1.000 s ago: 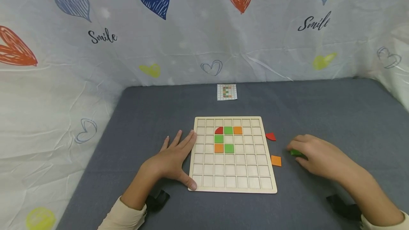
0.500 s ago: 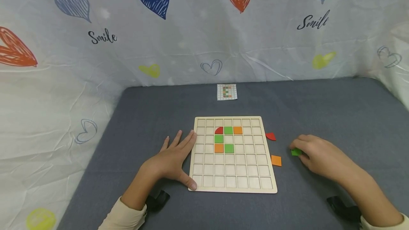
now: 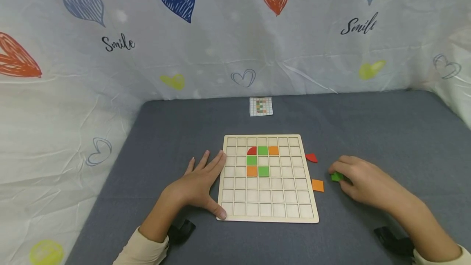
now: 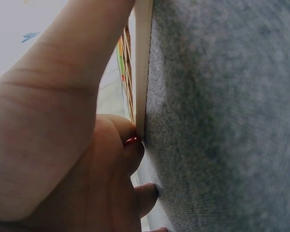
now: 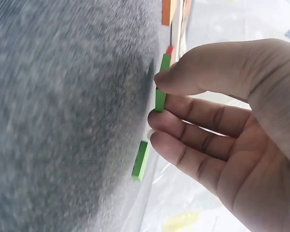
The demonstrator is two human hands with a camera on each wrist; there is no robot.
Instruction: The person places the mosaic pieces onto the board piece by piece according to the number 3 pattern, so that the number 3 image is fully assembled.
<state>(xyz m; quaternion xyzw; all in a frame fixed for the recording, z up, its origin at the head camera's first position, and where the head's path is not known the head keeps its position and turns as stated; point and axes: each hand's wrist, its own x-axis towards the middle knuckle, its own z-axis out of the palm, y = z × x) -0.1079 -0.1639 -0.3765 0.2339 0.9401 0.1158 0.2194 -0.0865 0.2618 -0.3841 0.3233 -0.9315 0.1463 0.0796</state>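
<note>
A light wooden grid board (image 3: 270, 197) lies on the grey cloth, with red, green and orange tiles set in several cells. My left hand (image 3: 196, 183) is spread along its left side, fingers straight, thumb on the near left corner and index fingertip at the edge. To the right of the board, my right hand (image 3: 364, 179) pinches a green tile (image 5: 160, 100) between thumb and fingers, low over the cloth. Another green tile (image 5: 140, 161) rests on the cloth beside those fingers; the hand hides it in the head view.
Close by the board's right edge are a red quarter-round tile (image 3: 311, 158) and an orange square tile (image 3: 318, 185). A small card (image 3: 261, 106) printed with a coloured grid pattern lies at the back of the table. Behind hangs a white curtain (image 3: 220, 44) with hearts.
My right hand shifts slightly right, then back left towards the board, with the green tile showing more between its fingers. The left hand and the board stay put.
</note>
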